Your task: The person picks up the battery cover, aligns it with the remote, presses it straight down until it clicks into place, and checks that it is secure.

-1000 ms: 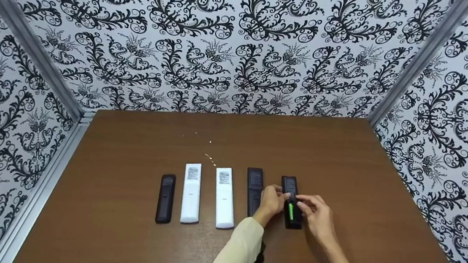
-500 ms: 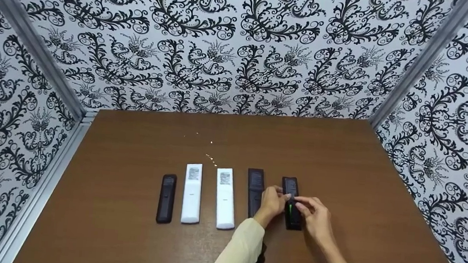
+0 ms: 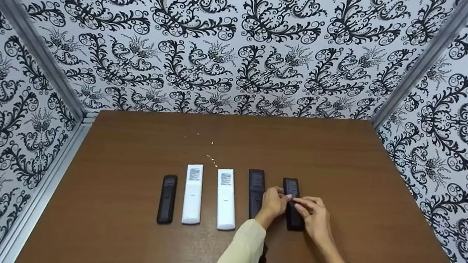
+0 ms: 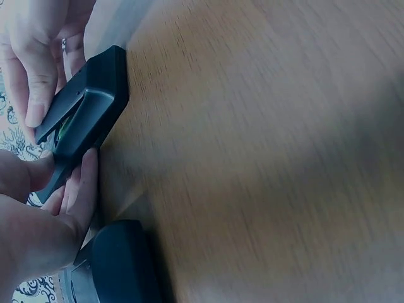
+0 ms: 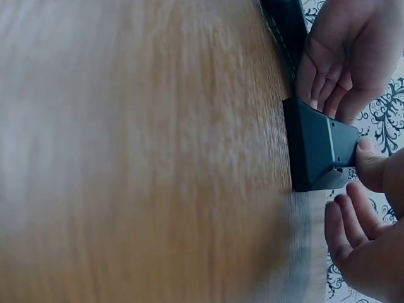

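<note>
A black remote control (image 3: 294, 222) lies back up on the table between both hands. Its black battery cover (image 4: 65, 102) is tilted over the compartment, and a sliver of a green battery (image 4: 63, 129) shows through the gap in the left wrist view. My left hand (image 3: 273, 202) holds the remote, thumb on top and fingers along its side. My right hand (image 3: 317, 219) pinches the cover at its raised end; in the right wrist view its thumb (image 5: 371, 165) is on that edge of the cover.
Left of the hands, a second black remote (image 3: 257, 184), two white remotes (image 3: 224, 202) (image 3: 192, 200) and a shorter black remote (image 3: 166, 202) lie in a row on the brown table (image 3: 131, 148). Patterned walls (image 3: 240, 56) enclose the table at the back and sides.
The green battery, plain in the head view a second ago, is now hidden there under the lowered black cover. Both hands stay at the same remote.
</note>
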Demonstrator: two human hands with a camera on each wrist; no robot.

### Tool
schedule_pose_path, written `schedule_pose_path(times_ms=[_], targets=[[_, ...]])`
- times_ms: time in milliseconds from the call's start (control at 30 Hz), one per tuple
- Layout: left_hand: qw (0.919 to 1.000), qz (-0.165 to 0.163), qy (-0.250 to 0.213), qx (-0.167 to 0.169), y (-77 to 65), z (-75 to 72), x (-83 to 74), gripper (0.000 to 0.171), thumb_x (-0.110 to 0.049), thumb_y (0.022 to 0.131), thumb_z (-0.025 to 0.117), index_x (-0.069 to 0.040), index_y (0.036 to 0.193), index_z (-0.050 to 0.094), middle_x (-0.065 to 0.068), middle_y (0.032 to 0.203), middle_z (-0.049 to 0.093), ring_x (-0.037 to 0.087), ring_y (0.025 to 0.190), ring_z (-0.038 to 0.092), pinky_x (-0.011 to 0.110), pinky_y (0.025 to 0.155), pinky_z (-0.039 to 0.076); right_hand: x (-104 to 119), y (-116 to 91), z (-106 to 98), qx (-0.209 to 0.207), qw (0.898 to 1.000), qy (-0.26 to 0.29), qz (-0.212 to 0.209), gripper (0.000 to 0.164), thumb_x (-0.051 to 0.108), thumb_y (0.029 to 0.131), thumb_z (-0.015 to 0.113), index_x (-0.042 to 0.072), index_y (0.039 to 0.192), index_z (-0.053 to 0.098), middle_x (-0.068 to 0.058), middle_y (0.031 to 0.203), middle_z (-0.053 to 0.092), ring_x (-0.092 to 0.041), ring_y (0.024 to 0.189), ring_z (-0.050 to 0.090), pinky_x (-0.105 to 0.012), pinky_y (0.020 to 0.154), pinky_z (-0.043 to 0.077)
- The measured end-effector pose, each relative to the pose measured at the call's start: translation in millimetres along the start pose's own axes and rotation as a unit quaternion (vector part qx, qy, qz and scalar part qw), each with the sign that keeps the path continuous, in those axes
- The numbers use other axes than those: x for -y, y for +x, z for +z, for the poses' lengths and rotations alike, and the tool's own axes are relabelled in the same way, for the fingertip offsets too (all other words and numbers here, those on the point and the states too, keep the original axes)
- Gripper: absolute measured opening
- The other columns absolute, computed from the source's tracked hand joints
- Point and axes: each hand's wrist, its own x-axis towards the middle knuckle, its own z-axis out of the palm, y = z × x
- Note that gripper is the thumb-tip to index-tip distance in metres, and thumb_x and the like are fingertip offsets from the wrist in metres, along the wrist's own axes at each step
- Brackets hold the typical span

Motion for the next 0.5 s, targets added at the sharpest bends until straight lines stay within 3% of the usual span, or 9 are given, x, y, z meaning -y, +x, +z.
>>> schedule_pose_path(times_ms=[267, 500], targets=[[0.9999, -0.009, -0.012, -0.002, -0.3, 1.4, -1.5, 0.027, -0.015, 0.091, 0.073, 0.006, 0.108, 0.070, 0.013, 0.097, 0.076, 0.021, 0.093, 0.072, 0.028, 0.080, 0.058, -1.3, 0.7, -0.8, 0.015, 1.000, 0.000, 0.009, 0.018, 0.006, 0.089, 0.073, 0.005, 0.106, 0.078, -0.017, 0.121, 0.068, -0.030, 0.112, 0.064, -0.021, 0.084, 0.055], [0.9997, -0.017, -0.016, -0.003, -0.6, -0.1, -3.7, 0.027, -0.015, 0.091, 0.073, 0.006, 0.108, 0.070, 0.015, 0.099, 0.077, 0.023, 0.095, 0.073, 0.030, 0.082, 0.059, 1.4, 2.7, -0.5, 0.023, 0.999, 0.029, 0.037, 0.019, 0.007, 0.088, 0.075, 0.002, 0.107, 0.077, -0.019, 0.118, 0.070, -0.023, 0.104, 0.069, -0.011, 0.080, 0.051]])
